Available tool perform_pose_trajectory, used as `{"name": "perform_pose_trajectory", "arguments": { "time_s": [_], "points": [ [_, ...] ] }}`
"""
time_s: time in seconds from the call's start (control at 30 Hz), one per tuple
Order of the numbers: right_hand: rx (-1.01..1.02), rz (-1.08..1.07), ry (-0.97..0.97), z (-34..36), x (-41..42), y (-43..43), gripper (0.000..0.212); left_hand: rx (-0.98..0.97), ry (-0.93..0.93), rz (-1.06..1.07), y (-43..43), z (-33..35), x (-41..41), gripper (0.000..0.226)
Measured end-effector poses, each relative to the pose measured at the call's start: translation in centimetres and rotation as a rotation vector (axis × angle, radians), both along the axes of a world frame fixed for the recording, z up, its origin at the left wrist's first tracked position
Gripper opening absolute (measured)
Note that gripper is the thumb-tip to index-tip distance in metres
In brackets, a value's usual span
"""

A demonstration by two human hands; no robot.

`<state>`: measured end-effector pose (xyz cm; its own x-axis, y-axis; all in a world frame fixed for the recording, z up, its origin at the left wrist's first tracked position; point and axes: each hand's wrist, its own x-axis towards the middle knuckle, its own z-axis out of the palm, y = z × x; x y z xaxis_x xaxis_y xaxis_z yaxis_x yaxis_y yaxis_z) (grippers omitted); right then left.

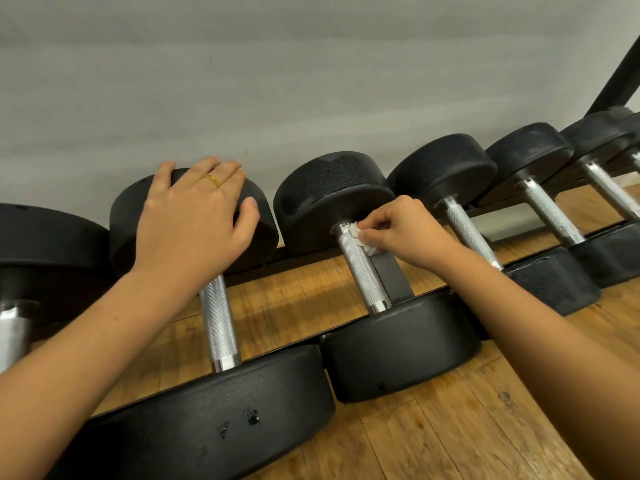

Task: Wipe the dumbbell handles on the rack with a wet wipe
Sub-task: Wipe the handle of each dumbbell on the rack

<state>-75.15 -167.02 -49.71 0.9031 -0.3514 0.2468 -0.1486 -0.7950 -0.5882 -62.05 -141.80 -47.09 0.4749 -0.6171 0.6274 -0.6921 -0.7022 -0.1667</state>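
Rack (393,273): wipe (358,236) on handle (362,275), within right grip (401,230)

The far heads (332,195) sit side by side just in front of the grey wall (311,81), with only thin slits between them. The near heads (398,344) crowd the lower frame the same way. Between the two rows the silver handles (220,323) lie well apart, with open gaps over the wooden floor (287,299). A black bracket (391,275) partly fills the gap right of the centre handle, where the right hand (405,230) and its wet wipe (360,237) also sit. The left hand (194,216) covers one far head, and its forearm crosses that handle's top. Above the heads the way is free, save a slanted black post (620,74) at upper right.
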Motion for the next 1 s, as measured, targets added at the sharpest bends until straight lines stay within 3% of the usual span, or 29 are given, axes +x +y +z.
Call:
{"name": "perform_pose_trajectory", "arguments": {
  "time_s": [0.1,0.23,0.43,0.63,0.83,1.0],
  "points": [
    [0.026,0.034,0.081,0.2,-0.5,-0.4,0.009,0.001,0.003,0.003,-0.1,-0.1,0.0,0.057],
    [0.023,-0.037,-0.06,-0.4,0.6,0.4,0.011,-0.005,0.0,-0.005,0.0,-0.1,0.0,0.056],
    [0.171,0.105,0.199,0.2,-1.3,-1.2,0.009,-0.008,0.003,-0.007,0.0,-0.1,0.1,0.056],
    [0.166,0.057,0.08,-0.6,-1.1,-0.7,0.005,-0.018,-0.002,-0.003,-0.1,-0.2,-0.1,0.056],
    [0.204,0.171,0.415,1.2,-3.5,-0.5,0.004,-0.006,-0.009,0.003,-0.1,-0.2,-0.1,0.055],
    [0.122,0.108,0.311,1.4,-2.6,0.2,0.008,-0.011,-0.003,-0.001,-0.1,-0.1,-0.1,0.055]
  ]
}}
